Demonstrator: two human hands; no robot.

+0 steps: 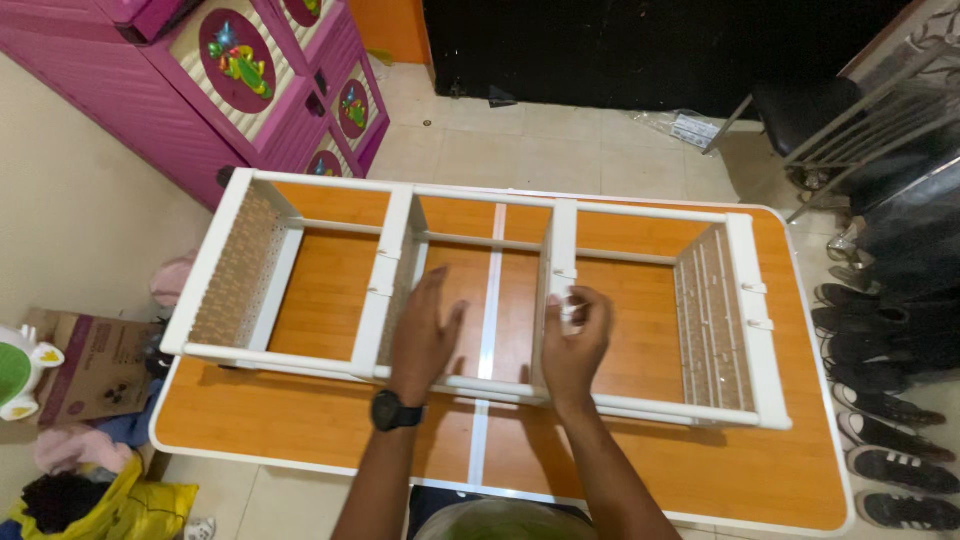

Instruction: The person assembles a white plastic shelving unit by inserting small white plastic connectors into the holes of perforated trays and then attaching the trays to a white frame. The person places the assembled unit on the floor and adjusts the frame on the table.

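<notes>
On the orange wood-grain folding desk (300, 420) lies a white plastic shelf frame with perforated end panels (480, 300), on its side across the middle. The left hand (422, 335) rests open and flat inside the middle bay, near one white divider (392, 290). The right hand (573, 338) curls closed around the other white upright divider (560, 262). Holding the frame down while seating that divider squarely seems wise.

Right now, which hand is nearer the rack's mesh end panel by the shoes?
The right hand, gripping a white divider beside that mesh end panel. The left hand lies flat one bay further away.
</notes>
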